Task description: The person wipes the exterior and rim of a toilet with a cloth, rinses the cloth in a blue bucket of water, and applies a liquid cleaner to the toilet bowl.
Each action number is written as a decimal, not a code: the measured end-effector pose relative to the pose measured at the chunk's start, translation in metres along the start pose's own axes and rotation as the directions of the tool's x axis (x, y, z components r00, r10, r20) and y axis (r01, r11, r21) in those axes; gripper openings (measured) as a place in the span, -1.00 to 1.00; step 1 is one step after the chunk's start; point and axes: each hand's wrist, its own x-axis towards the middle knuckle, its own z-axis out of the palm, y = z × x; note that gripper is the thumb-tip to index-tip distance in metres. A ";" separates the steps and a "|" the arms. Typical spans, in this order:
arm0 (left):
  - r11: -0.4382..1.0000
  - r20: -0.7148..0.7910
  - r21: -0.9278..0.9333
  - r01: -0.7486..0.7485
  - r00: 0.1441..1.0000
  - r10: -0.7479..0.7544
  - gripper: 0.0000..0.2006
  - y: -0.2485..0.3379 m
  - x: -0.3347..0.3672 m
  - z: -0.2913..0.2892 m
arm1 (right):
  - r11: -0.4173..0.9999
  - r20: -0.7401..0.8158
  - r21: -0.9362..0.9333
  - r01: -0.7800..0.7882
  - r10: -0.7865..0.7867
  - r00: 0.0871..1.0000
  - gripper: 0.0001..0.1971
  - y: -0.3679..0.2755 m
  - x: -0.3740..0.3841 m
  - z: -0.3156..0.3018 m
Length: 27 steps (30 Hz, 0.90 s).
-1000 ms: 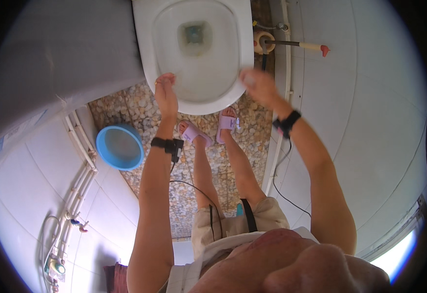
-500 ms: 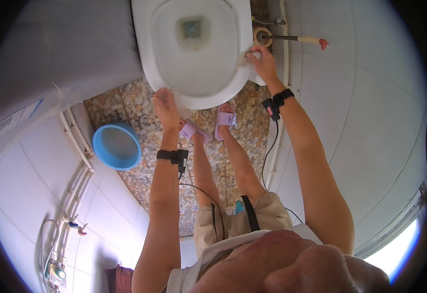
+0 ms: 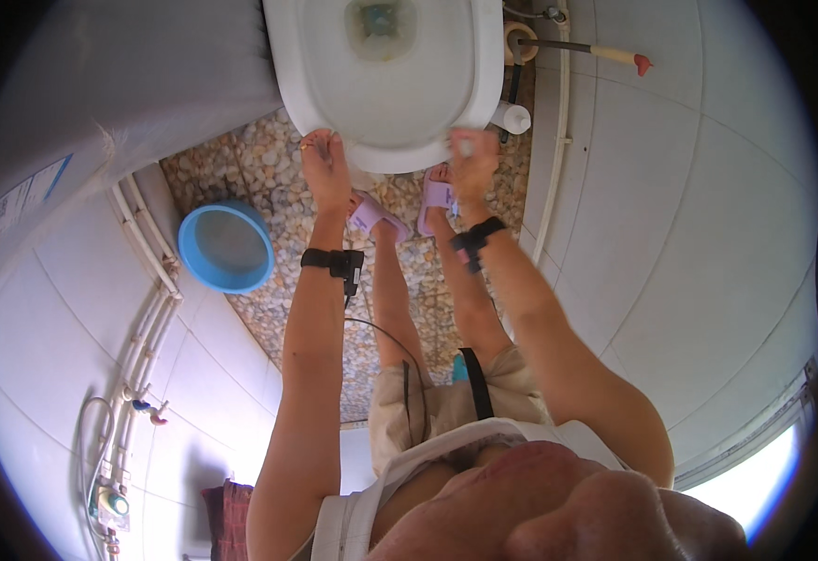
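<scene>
A white toilet [image 3: 395, 161] stands at the top of the view, its bowl facing up with water in the bottom. At its front left rim, my left hand [image 3: 326, 173] is closed, fingers pressed together. A faint translucent film [image 3: 362, 179] shows beside those fingers, under the rim. My right hand [image 3: 473, 173] is at the front right of the rim, curled and smeared by motion. Something whitish shows between its fingers, too blurred to name. Both wrists wear black straps with small devices.
A blue basin [image 3: 226, 248] sits on the pebble-patterned floor to the left. At the right stand a white bottle [image 3: 513, 118] and a long-handled tool [image 3: 605, 53] in a round holder. A grey appliance [image 3: 137, 84] fills the upper left. Pipes run along both walls.
My right hand has come from the toilet's right side round to its front right corner. My left hand stays by the front left rim. The view has shifted, putting the toilet higher.
</scene>
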 end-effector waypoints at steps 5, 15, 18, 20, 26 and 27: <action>0.931 0.076 -0.320 0.177 0.984 -0.161 -0.83 0.003 -0.007 -0.012 | 1.000 0.551 0.019 0.016 -0.024 0.834 -0.84 -0.061 -0.077 0.033; 0.217 0.143 -0.915 0.341 0.775 -0.615 -0.80 0.012 -0.047 -0.123 | 0.980 0.375 -0.005 0.199 -0.183 0.909 -0.81 -0.073 -0.048 0.054; 0.130 0.259 -0.908 0.398 0.777 -0.574 -0.79 -0.008 -0.063 -0.146 | 0.940 0.566 0.052 0.338 -0.307 0.765 -0.80 -0.111 -0.036 0.088; 0.119 0.306 -0.891 0.438 0.773 -0.556 -0.77 0.005 -0.067 -0.156 | 0.908 0.554 0.103 0.405 -0.391 0.735 -0.80 -0.140 0.005 0.119; 0.057 0.293 -0.923 0.381 0.789 -0.540 -0.76 0.028 -0.076 -0.175 | 0.811 0.620 0.107 0.575 -0.507 0.599 -0.87 -0.151 0.027 0.140; 0.023 0.300 -0.931 0.364 0.800 -0.520 -0.76 0.025 -0.084 -0.182 | 0.789 0.611 0.120 0.602 -0.537 0.582 -0.88 -0.145 0.007 0.129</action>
